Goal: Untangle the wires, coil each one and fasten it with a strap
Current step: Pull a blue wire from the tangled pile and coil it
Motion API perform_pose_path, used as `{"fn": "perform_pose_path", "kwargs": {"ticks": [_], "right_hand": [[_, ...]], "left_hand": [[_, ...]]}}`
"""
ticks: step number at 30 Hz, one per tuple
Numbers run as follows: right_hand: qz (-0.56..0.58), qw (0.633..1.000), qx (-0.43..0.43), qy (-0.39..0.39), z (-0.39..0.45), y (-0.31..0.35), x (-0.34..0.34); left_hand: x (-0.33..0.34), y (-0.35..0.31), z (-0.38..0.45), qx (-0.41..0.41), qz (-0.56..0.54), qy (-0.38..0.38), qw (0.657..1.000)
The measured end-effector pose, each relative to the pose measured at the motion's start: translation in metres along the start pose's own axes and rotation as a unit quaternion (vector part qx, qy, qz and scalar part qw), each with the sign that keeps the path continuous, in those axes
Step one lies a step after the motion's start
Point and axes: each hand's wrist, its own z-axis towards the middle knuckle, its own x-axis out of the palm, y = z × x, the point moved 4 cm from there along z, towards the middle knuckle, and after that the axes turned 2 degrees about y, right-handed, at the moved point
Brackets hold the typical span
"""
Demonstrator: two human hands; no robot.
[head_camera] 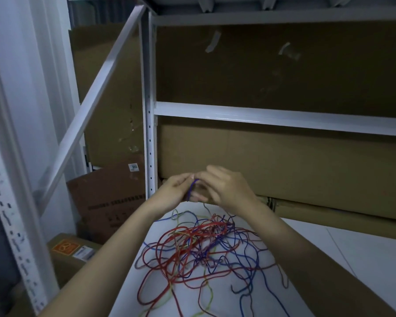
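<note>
Both hands [198,187] pinch a blue wire [191,188] above the tangle [204,248].

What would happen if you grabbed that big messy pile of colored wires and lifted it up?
The pile of wires would probably droop, since its strands lie in loose, soft loops on the white table. It would likely rise as one clump, because red, blue and yellow-green strands cross each other. It looks light, as the strands are thin.

Both forearms are bare from the bottom edge of the view up to the wrists; no sleeve, watch or bracelet shows. The left hand [174,191] and right hand [226,187] are ungloved, with no rings visible on the fingers.
</note>
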Motion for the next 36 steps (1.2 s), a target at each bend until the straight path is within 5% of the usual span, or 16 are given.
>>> {"fn": "perform_pose_path", "kwargs": {"ticks": [5,9,12,16,19,23,25,27,33,36], "right_hand": [[0.263,0.934,0.239,-0.03,0.004,-0.029,0.009],[0.421,0.836,0.343,0.08,-0.006,-0.026,0.038],[0.444,0.809,0.36,0.139,-0.02,-0.012,0.061],[0.385,0.818,0.336,0.264,-0.041,0.022,0.079],[0.343,0.832,0.287,0.328,-0.062,0.047,0.084],[0.209,0.893,0.165,0.364,-0.07,0.055,0.074],[0.18,0.921,0.136,0.319,-0.063,0.045,0.063],[0.211,0.925,0.177,0.261,-0.056,0.026,0.05],[0.289,0.9,0.321,0.068,-0.032,-0.042,0.025],[0.242,0.907,0.321,0.125,-0.037,-0.059,0.038]], "left_hand": [[0.005,0.001,-0.016,-0.02,-0.049,0.048,0.997],[0.006,0.003,-0.026,-0.004,-0.171,0.034,0.985],[0.005,0.007,-0.027,0.015,-0.217,-0.009,0.976],[-0.01,0.015,-0.017,0.051,-0.284,-0.106,0.951],[-0.024,0.025,-0.01,0.064,-0.223,-0.157,0.96],[-0.018,0.05,-0.01,0.036,0.093,-0.118,0.988],[-0.017,0.063,-0.008,0.006,0.307,-0.04,0.951],[-0.013,0.064,-0.007,-0.006,0.383,0.023,0.923],[0.002,0.019,-0.002,0.022,0.198,0.068,0.977],[0.007,-0.005,0.004,0.055,0.108,0.094,0.988]]}}
